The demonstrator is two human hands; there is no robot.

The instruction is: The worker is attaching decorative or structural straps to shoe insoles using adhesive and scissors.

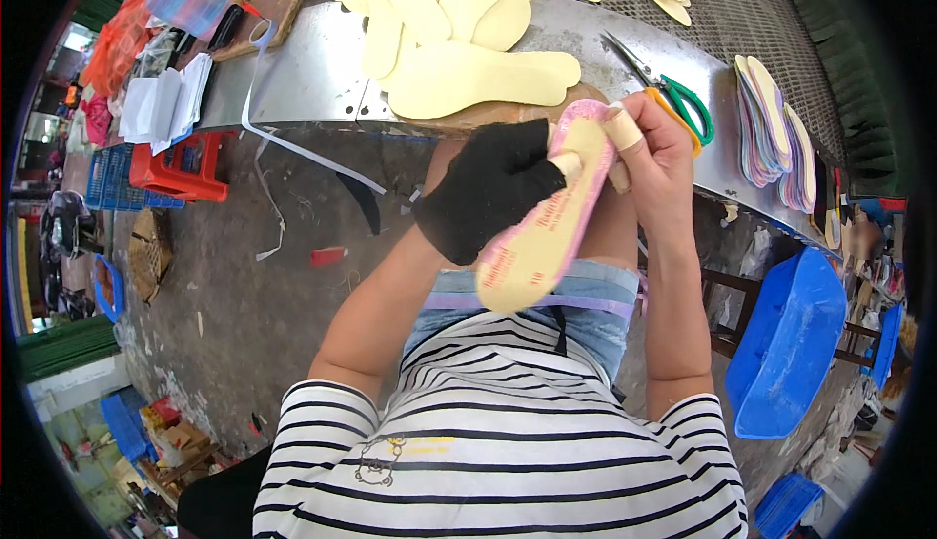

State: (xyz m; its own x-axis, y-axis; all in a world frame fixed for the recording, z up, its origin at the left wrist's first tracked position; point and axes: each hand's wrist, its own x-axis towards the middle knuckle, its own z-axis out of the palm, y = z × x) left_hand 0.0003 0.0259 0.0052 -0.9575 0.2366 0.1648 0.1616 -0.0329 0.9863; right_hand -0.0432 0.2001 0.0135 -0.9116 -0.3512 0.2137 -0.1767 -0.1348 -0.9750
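At top, a metal counter (pixel 322 71) is curving, its edge bordering grey floor (pixel 229 290) centre-left; both hands (pixel 493 193) are gripping an insole (pixel 547 237).

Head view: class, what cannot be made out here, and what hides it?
In the head view:
1. Left hand: fingers beneath the insole, hidden by it.
2. Insole's underside: turned away.
3. Pile: far end, cut off by the top edge.
4. Black shape: partly behind the shirt, cut by the bottom edge.

Floor (pixel 224 344): grey, worn, scrap-strewn | metal-topped bench (pixel 322 61): across the far side | left: red plastic stool (pixel 161 173) beside blue crate (pixel 109 176) | right: blue tub (pixel 791 354) | light: bright
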